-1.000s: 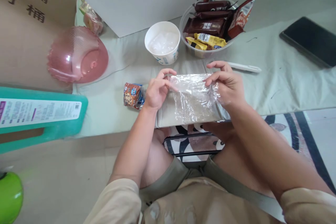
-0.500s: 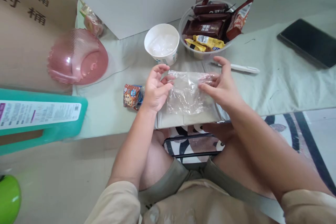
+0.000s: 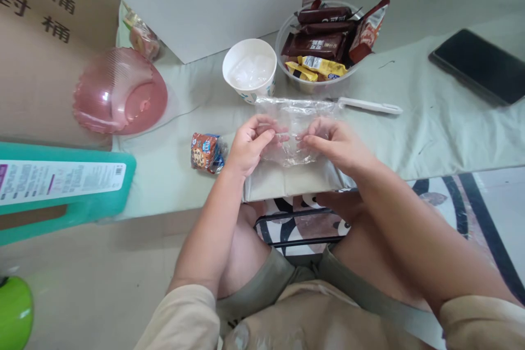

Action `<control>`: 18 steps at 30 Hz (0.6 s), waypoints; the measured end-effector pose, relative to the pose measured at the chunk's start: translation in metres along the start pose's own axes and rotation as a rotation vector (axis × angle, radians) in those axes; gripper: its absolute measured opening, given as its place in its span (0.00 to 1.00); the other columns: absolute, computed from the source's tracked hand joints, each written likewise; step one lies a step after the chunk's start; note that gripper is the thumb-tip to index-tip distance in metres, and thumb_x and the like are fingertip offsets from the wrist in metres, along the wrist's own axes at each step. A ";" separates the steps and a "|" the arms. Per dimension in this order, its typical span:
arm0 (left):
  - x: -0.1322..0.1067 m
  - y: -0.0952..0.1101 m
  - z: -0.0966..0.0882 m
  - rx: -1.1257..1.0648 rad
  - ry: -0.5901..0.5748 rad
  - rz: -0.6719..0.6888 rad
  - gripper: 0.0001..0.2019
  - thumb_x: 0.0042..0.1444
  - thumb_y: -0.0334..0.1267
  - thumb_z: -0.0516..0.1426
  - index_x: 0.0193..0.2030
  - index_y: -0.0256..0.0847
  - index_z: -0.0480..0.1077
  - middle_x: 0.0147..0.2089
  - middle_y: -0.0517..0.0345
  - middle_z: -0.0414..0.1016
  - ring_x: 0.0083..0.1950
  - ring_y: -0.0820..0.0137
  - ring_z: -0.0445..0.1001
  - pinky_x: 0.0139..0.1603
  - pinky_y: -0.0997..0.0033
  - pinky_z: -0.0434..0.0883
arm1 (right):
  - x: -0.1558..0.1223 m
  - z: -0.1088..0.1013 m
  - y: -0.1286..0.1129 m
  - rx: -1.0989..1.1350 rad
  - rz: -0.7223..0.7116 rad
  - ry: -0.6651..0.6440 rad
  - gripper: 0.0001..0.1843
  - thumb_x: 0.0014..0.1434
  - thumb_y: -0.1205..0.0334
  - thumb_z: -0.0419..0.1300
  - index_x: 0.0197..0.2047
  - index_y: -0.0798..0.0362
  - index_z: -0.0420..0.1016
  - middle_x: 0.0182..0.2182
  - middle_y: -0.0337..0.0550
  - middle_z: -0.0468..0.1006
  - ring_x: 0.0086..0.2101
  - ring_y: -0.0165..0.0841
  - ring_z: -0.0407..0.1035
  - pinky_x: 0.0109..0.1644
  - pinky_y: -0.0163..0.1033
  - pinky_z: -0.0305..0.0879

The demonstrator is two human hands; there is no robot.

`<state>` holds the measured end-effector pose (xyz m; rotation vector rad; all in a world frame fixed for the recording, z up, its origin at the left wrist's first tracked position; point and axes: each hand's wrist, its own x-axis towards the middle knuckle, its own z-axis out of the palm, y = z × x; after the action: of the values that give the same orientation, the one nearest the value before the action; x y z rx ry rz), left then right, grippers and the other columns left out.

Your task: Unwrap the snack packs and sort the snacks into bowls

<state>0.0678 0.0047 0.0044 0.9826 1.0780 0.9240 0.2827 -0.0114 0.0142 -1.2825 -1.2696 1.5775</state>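
Note:
A clear plastic bag (image 3: 297, 112) is spread between my two hands, above the front of the cloth-covered table. My left hand (image 3: 255, 144) pinches its left side between thumb and fingers. On the right side, my right hand (image 3: 334, 142) grips the film the same way. Left of my left hand lies a small brown and blue cookie packet (image 3: 204, 152). Just behind the bag stands a white paper cup (image 3: 250, 68) with clear crumpled plastic inside. A white-handled knife or cutter (image 3: 371, 105) lies behind my right hand, its tip end partly covered by the bag.
A clear round tub (image 3: 283, 46) of brown and yellow wrapped snacks stands at the back. A black phone (image 3: 479, 65) lies at right. A pink translucent bowl (image 3: 143, 104), cardboard box (image 3: 53, 82) and teal container (image 3: 123, 191) occupy the left. A white box (image 3: 229, 5) stands behind.
Both hands have moved closer together, and my right hand has come down toward me. The bag's far edge has risen away from me, and the film looks more bunched between my fingers.

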 end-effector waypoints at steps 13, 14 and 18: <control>-0.009 0.015 -0.008 0.004 -0.126 -0.056 0.26 0.49 0.43 0.67 0.55 0.41 0.75 0.18 0.69 0.70 0.15 0.74 0.66 0.16 0.76 0.60 | -0.006 -0.003 -0.004 0.169 -0.028 -0.060 0.17 0.59 0.59 0.64 0.51 0.47 0.72 0.19 0.27 0.64 0.19 0.26 0.58 0.23 0.34 0.52; -0.009 0.016 -0.007 -0.007 -0.123 -0.055 0.22 0.48 0.42 0.67 0.51 0.41 0.76 0.18 0.68 0.71 0.15 0.75 0.66 0.16 0.76 0.60 | -0.005 -0.002 -0.003 0.187 -0.027 -0.068 0.17 0.58 0.59 0.64 0.51 0.47 0.73 0.19 0.27 0.64 0.20 0.26 0.58 0.24 0.34 0.52; -0.009 0.018 -0.005 -0.096 -0.042 0.002 0.10 0.45 0.41 0.68 0.33 0.42 0.76 0.17 0.69 0.67 0.15 0.78 0.63 0.14 0.78 0.58 | -0.003 0.000 -0.001 0.300 -0.075 -0.009 0.08 0.54 0.59 0.65 0.39 0.47 0.75 0.21 0.31 0.68 0.20 0.26 0.59 0.24 0.35 0.52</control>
<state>0.0589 0.0024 0.0230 0.9203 0.9887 0.9443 0.2830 -0.0140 0.0155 -1.0283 -1.0264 1.6488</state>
